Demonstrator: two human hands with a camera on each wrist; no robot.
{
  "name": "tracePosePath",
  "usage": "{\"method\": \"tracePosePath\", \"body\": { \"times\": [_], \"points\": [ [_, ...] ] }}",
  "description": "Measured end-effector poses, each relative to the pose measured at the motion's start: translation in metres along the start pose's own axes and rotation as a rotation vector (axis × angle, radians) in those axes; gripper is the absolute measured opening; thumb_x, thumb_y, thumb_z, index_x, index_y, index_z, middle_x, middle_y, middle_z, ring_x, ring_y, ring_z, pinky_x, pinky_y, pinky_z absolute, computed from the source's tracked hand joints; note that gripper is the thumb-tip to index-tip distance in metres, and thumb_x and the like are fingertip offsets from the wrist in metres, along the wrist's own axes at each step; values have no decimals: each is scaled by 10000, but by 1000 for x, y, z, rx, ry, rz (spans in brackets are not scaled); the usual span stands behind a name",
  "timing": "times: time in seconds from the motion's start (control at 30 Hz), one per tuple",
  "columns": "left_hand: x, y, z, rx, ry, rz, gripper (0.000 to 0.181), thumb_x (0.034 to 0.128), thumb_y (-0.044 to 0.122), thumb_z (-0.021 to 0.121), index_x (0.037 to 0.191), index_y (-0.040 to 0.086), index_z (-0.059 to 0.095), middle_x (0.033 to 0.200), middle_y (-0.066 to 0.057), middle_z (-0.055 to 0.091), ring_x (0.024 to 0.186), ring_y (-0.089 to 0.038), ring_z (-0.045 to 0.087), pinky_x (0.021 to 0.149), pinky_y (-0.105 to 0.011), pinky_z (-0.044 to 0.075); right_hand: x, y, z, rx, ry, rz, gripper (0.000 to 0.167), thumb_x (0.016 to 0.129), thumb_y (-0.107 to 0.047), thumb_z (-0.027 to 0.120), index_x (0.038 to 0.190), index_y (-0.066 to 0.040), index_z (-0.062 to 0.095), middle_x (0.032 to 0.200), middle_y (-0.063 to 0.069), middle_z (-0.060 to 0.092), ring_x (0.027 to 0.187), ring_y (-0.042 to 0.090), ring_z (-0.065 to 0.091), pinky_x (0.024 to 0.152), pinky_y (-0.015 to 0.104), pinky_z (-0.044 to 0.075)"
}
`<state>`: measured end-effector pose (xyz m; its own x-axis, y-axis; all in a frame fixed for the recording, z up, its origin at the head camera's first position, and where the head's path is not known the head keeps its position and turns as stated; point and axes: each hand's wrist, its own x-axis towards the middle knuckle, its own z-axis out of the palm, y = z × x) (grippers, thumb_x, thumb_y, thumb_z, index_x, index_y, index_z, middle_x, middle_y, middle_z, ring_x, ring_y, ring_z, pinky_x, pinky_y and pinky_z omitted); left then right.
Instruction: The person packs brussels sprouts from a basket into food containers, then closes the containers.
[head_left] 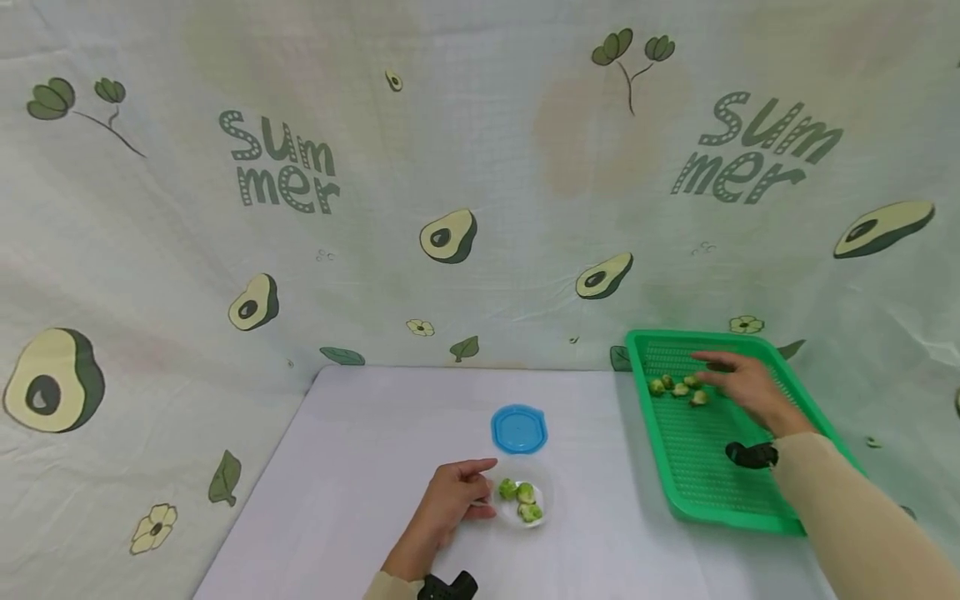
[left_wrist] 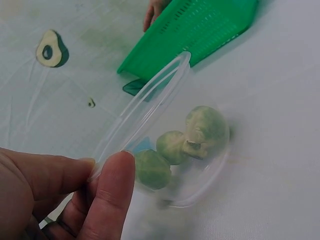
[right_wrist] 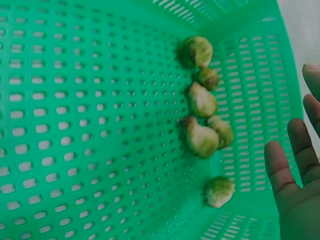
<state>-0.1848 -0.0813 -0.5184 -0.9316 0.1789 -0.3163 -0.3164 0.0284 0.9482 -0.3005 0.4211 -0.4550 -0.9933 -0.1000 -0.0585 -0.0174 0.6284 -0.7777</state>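
Note:
The left hand (head_left: 452, 502) pinches the rim of a clear round container (head_left: 546, 498) between thumb and fingers; in the left wrist view the thumb and a finger meet on the rim (left_wrist: 116, 135). Three green sprouts (head_left: 526, 493) lie inside the container. Over the green basket (head_left: 678, 492), the right hand (head_left: 750, 392) hovers with fingers extended, close to several sprouts (head_left: 679, 389) at the basket's far end. In the right wrist view its spread fingers (right_wrist: 300, 165) hold nothing and lie beside the sprouts (right_wrist: 202, 141).
A blue lid (head_left: 519, 429) lies flat on the white table (head_left: 360, 467) just beyond the clear container. Behind the table hangs a pale cloth (head_left: 510, 167) printed with avocados and lettering. The green basket occupies the table's right side.

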Motion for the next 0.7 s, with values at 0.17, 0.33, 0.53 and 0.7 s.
{"method": "tracePosePath", "body": {
  "times": [0.17,0.33,0.53,0.7],
  "points": [
    [0,2,1,-8,8,2,439,956,-27,675,1395,-27,656,907,-64,616,762,-151,656,668,-317,675,4,12,-2,-21,-16,15,584,1107,-278,559,1596,5,410,1628,355,325,1460,621,283,1102,800,349],
    [1,0,1,-9,5,-3,440,958,-30,675,1398,-36,650,900,-56,612,764,-150,649,665,-315,674,3,28,1,-46,-24,44,561,1104,-228,560,1594,3,415,1624,363,324,1448,630,292,1082,811,354],
    [0,0,3,-13,10,-2,445,953,-27,687,1396,-30,654,902,-62,617,772,-152,650,673,-319,676,2,31,5,-19,-37,63,565,1097,-191,560,1596,19,397,1618,369,326,1435,625,314,1080,804,366],
    [1,0,3,-19,10,-8,442,951,-33,684,1392,-32,656,897,-64,618,766,-150,652,677,-318,676,3,35,8,-71,-40,41,557,1078,-162,590,1565,52,427,1586,390,360,1411,632,345,1081,786,386]
  ]
}}
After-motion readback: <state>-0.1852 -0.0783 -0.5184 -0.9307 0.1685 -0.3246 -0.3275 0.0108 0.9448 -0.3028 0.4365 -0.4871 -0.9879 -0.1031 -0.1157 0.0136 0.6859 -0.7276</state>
